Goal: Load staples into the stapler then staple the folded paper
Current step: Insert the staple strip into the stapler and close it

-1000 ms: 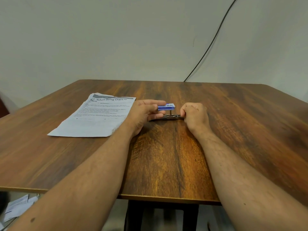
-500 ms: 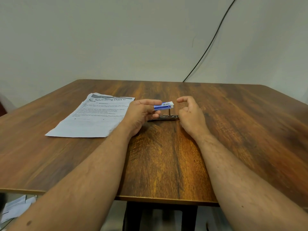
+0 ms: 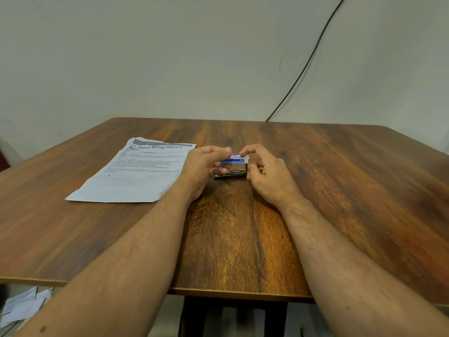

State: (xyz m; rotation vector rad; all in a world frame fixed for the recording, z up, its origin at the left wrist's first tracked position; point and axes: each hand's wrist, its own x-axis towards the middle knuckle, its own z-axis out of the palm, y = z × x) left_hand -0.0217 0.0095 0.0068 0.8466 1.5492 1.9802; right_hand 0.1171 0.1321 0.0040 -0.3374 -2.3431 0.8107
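My left hand point(image 3: 205, 167) pinches a small blue and white staple box point(image 3: 234, 159) between thumb and fingers, a little above the table. My right hand point(image 3: 266, 175) has come up to the box's right end, index finger and thumb curled at its open flap; whether it grips the box I cannot tell. Just below the box a metal stapler point(image 3: 230, 174) lies flat on the wooden table point(image 3: 340, 190), between both hands. A printed, creased sheet of paper point(image 3: 136, 173) lies to the left of my left hand.
A black cable point(image 3: 308, 62) runs down the wall behind the table's far edge. Loose papers point(image 3: 21, 305) lie on the floor at the lower left. The table's near edge crosses under my forearms.
My right hand left the stapler's right end, rose and moved to the right end of the staple box. My left hand kept hold of the box and shifted slightly.
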